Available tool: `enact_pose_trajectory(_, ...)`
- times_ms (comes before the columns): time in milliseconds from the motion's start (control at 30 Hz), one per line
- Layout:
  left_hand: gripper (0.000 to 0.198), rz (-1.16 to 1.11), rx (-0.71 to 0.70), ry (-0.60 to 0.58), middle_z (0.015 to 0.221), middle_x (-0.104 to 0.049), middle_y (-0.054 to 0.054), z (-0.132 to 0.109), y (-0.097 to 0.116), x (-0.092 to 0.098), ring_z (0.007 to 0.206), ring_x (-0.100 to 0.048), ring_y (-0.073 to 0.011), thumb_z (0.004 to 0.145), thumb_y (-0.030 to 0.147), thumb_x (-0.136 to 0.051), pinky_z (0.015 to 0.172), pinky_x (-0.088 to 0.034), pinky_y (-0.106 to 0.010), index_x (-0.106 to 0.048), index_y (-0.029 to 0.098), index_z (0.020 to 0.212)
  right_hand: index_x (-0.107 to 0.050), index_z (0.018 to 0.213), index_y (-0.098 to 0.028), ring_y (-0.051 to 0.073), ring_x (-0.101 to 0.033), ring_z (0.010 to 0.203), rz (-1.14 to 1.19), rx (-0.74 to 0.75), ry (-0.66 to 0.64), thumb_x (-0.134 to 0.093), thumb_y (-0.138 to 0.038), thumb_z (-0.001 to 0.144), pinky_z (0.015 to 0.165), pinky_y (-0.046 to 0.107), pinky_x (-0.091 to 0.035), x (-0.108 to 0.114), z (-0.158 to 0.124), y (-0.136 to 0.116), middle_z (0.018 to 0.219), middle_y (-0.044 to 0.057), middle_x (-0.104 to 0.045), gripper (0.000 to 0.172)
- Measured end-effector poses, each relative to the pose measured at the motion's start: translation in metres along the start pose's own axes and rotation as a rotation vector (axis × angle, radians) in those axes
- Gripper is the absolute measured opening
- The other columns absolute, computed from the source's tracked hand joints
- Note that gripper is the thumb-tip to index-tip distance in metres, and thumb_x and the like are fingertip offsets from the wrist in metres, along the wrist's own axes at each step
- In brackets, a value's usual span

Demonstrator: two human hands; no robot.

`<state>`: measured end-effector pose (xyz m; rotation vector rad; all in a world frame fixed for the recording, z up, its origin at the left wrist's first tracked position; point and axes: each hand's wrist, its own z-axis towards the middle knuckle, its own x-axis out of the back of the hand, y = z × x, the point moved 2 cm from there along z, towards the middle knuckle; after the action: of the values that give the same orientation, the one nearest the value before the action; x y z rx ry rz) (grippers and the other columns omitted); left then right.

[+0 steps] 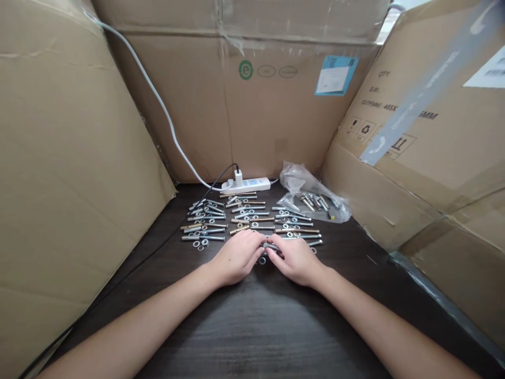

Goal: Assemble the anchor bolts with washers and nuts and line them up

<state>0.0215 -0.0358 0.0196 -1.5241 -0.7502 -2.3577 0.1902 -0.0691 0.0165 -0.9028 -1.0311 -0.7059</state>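
My left hand (236, 256) and my right hand (296, 259) meet over the dark wooden table (256, 326), fingertips pinched together on a small metal bolt (266, 245). A loose washer (262, 260) lies just below them. Beyond my hands, several bolts, sleeves, nuts and washers are laid out in rows (248, 218) across the table. Most of the held bolt is hidden by my fingers.
A clear plastic bag with more bolts (315, 200) lies at the back right. A white power strip (246, 185) with a white cable and a black cable sits at the back. Large cardboard boxes (63, 173) wall in the table on the left, back and right.
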Motion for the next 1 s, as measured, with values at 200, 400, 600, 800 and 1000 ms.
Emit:
enact_pose_trajectory(200,0.025,0.01,0.03,-0.01,0.084,-0.057,-0.005,0.0008,-0.0005,0.002,0.081,-0.048,-0.0192,0.097,0.028,-0.031,0.074,-0.039,-0.032,-0.054,0.017,0.092,-0.054,0.101,-0.019,0.016,-0.062,0.065,0.008,0.07,0.015,-0.042,-0.034,0.094,0.058,0.024,-0.034,0.0001,-0.0003,-0.0005,0.075,0.002,-0.068,0.02)
enact_pose_trajectory(400,0.022,0.0,0.02,0.057,0.087,-0.057,-0.005,-0.0008,0.0022,0.005,0.081,-0.048,-0.0188,0.095,0.024,-0.031,0.076,-0.037,-0.033,-0.052,0.017,0.093,-0.057,0.1,-0.019,0.015,-0.06,0.059,0.021,0.084,0.024,-0.046,-0.031,0.09,0.056,0.023,-0.034,0.0005,0.0004,-0.0023,0.071,0.001,-0.068,0.02)
enact_pose_trajectory(600,0.018,-0.033,-0.1,0.073,0.09,-0.056,-0.005,-0.0019,0.0058,0.0063,0.083,-0.049,-0.0183,0.088,0.014,-0.038,0.078,-0.04,-0.033,-0.051,0.018,0.1,-0.057,0.095,-0.019,0.015,-0.061,0.06,-0.035,0.075,0.06,-0.047,-0.029,0.087,0.056,0.023,-0.034,0.0,-0.0002,-0.0007,0.069,0.0,-0.067,0.016)
enact_pose_trajectory(800,0.019,-0.001,-0.073,0.068,0.094,-0.056,-0.006,-0.0016,0.0039,0.0034,0.086,-0.051,-0.0192,0.087,0.016,-0.042,0.08,-0.042,-0.033,-0.052,0.018,0.103,-0.057,0.093,-0.019,0.014,-0.06,0.058,-0.048,0.085,0.08,-0.048,-0.028,0.086,0.055,0.023,-0.033,0.0019,-0.0009,-0.0002,0.068,0.0,-0.067,0.015)
enact_pose_trajectory(1000,0.02,-0.022,-0.045,0.045,0.092,-0.057,-0.006,-0.0013,0.0045,0.0042,0.085,-0.051,-0.0194,0.088,0.017,-0.04,0.08,-0.041,-0.034,-0.051,0.018,0.105,-0.058,0.095,-0.018,0.014,-0.06,0.057,-0.044,0.095,0.09,-0.047,-0.028,0.086,0.054,0.023,-0.033,0.0034,-0.0009,-0.001,0.068,0.0,-0.067,0.017)
